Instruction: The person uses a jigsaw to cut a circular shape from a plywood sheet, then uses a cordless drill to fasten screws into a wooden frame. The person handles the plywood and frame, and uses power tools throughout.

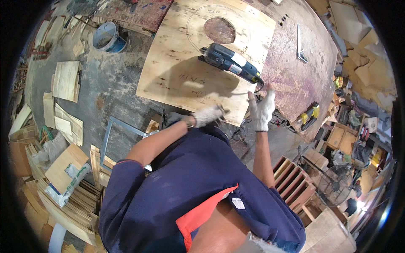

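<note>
A dark jigsaw lies on its side on a plywood sheet that has a round hole cut in it, pencilled circles around the hole and handwriting. My right hand, in a white knitted glove, is at the sheet's right edge with thumb and fingers apart, just below the tool's rear end and its cord. My left hand, gloved too, is over the near edge of the sheet. Motion smears its fingers, and a dark thin thing by them is too blurred to name.
A reddish worktable supports the sheet and holds a metal square and a yellow-and-black tool. A bucket, a metal frame and wood offcuts are on the floor to the left. A fan stands at right.
</note>
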The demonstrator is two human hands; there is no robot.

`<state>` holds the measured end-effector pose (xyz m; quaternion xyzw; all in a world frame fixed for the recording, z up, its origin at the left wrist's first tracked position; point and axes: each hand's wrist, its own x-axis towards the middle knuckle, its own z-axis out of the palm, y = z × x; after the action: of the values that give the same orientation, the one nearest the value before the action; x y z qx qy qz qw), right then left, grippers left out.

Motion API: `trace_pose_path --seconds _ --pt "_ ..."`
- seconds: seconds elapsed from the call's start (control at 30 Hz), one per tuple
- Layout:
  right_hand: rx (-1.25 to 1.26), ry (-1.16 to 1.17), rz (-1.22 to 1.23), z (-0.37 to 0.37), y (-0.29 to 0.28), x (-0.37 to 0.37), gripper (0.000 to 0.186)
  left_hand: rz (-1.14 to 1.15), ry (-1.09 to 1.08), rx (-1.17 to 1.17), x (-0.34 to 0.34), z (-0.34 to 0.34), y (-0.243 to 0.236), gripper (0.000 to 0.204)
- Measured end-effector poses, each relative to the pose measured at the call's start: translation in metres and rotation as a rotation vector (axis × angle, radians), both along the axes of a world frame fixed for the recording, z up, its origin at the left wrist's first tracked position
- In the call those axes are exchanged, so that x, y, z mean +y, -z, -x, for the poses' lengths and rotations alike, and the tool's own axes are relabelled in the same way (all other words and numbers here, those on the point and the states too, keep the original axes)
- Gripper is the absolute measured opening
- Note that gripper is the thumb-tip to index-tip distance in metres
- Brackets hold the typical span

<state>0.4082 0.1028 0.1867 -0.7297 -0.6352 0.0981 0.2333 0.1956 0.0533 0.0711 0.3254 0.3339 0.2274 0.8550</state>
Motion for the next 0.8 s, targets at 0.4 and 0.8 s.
trace_pose_path --seconds 0.4,0.8 --pt "-0.115 -0.588 0.774 0.1 -0.051 0.174 0.038 -0.164 -0.481 0.875 0.228 0.271 0.056 0.091" --pt "-0.125 -0.653 1.002 0.032 -0.049 0.13 0.022 -0.174 -0.379 1.258 0.096 0.175 0.048 0.094"
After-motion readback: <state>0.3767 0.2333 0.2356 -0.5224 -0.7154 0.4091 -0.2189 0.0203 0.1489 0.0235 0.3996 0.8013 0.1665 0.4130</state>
